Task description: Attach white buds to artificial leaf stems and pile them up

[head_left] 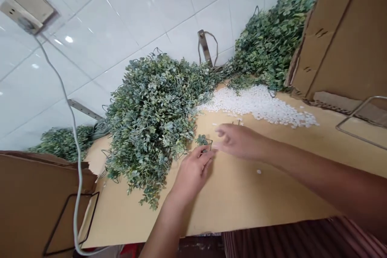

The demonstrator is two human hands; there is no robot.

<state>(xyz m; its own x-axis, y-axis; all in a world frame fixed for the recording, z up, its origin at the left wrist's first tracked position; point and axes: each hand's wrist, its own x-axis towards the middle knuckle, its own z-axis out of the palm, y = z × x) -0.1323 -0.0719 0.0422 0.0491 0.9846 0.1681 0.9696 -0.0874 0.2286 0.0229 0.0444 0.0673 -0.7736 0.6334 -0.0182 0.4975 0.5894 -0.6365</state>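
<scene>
In the middle of the table, my left hand (195,166) is closed on a small artificial leaf sprig (202,140), whose green leaves and thin stem stick out past the fingertips. My right hand (234,140) is right beside it, its fingers curled and slightly blurred near the stem. Whether those fingers grip anything cannot be made out. A big heap of artificial leaf sprigs (151,117) lies to the left of my hands. Beyond my right hand spreads a pile of small white plastic pieces (256,102).
A second heap of greenery (269,44) rests at the back right, with more leaves (65,141) at the far left. Cardboard boxes (350,36) flank the table (236,197). A white cable (75,137) hangs at left from a wall socket (28,6). One loose white piece (259,171) lies near my right forearm.
</scene>
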